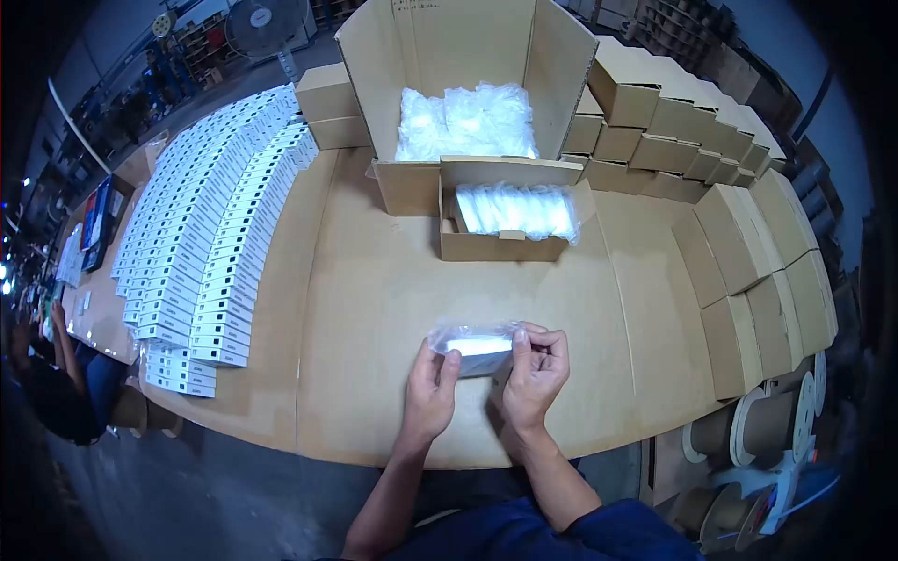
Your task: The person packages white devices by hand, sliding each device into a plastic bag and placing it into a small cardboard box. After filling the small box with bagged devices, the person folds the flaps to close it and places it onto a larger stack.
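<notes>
A clear plastic bag with a white box [481, 352] in it is held up between my two hands, above the cardboard-covered table. My left hand [431, 393] pinches its left side, thumb on the near face. On the right side, my right hand [535, 374] grips the bag with thumb and bent fingers. Beyond them stands a small open carton [496, 247] holding a row of plastic-wrapped packs [517, 211]. Behind it, a large open carton [409, 190] contains a heap of clear plastic bags [467, 122].
Long stacked rows of white labelled boxes [210, 224] cover the table's left side. Closed brown cartons [739, 238] line the right edge and back right. Two more cartons [334, 105] stand at the back left. A person [65, 383] is at the far left; spools [748, 425] lie below right.
</notes>
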{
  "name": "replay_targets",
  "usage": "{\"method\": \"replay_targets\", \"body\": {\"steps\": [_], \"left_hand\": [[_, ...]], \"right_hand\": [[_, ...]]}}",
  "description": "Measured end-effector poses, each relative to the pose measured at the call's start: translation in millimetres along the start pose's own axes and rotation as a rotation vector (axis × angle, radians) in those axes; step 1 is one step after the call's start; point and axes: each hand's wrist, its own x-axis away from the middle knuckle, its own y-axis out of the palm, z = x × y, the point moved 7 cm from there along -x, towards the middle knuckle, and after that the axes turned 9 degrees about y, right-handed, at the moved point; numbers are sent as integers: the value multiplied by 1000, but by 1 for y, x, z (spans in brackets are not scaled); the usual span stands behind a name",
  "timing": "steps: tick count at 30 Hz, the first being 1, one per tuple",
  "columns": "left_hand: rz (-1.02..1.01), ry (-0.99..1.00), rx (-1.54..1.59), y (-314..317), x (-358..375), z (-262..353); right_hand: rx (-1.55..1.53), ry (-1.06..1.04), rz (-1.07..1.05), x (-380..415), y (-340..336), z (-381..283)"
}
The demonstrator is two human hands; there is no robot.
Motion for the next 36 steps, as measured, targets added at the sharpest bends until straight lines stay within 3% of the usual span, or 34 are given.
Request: {"method": "replay_targets", "body": {"steps": [4, 7, 10, 13, 14, 17, 21, 25, 26, 30, 33, 36], "left_hand": [[69, -231, 267, 2, 3, -17], [133, -230, 329, -2, 1, -16], [188, -243, 408, -6, -2, -18], [227, -240, 405, -8, -6, -15], [229, -240, 394, -10, -7, -14], [215, -228, 327, -13, -9, -12], [221, -229, 399, -15, -9, -21], [158, -254, 452, -20, -12, -16], [164, -224, 424, -20, -14, -12], [91, -174, 393, -18, -18, 11], [-114, -229, 396, -21, -13, 3], [-269, -29, 123, -24, -17, 12]], "right_hand": [[-23, 5, -31, 7, 2, -2], [14, 36, -112, 4, -1, 5], [-77, 342, -142, -2, 0, 7], [-161, 129, -206, -12, -3, 4], [-105, 19, -356, -13, -1, -5], [276, -45, -754, -13, 9, -18], [514, 51, -752, -16, 13, -13], [483, 51, -703, -14, 16, -17], [464, 143, -699, -15, 13, -11], [473, 30, -682, -19, 11, -8], [509, -52, -682, -21, 15, -20], [661, -207, -698, -24, 19, -29]]}}
